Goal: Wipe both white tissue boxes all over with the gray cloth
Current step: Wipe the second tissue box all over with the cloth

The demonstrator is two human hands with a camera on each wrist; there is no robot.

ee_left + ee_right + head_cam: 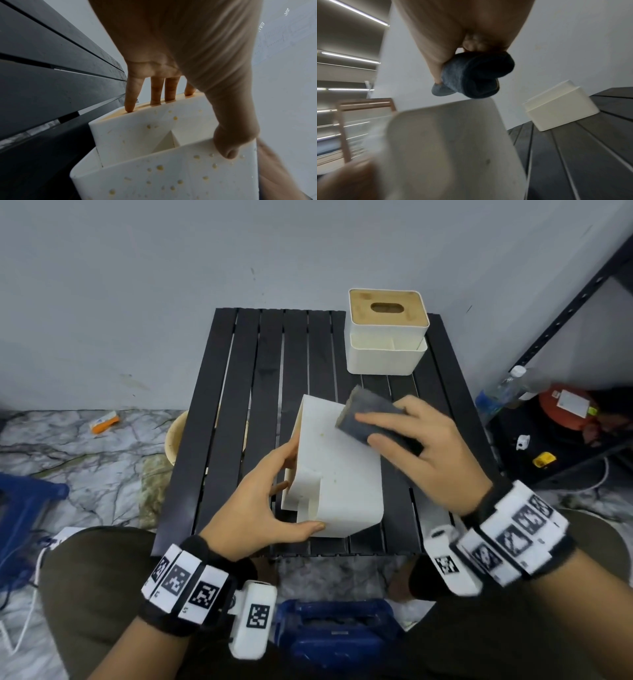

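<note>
A white tissue box (339,474) lies tipped on its side on the black slatted table (239,392), speckled with yellowish spots (159,167). My left hand (260,501) grips it: the thumb presses its near corner and the fingers (130,97) reach to its far edge. My right hand (421,446) holds the folded gray cloth (370,416) against the box's upper far corner; the same cloth (474,75) shows bunched under the fingers in the right wrist view. The second white tissue box (387,333), with a wooden slotted lid, stands upright at the table's far right (559,105).
A dark metal shelf (561,419) at the right carries a water bottle (507,392) and a red container (565,405). A blue crate (24,501) stands on the marble floor at the left, a blue object (335,631) between my knees. A wall rises behind the table.
</note>
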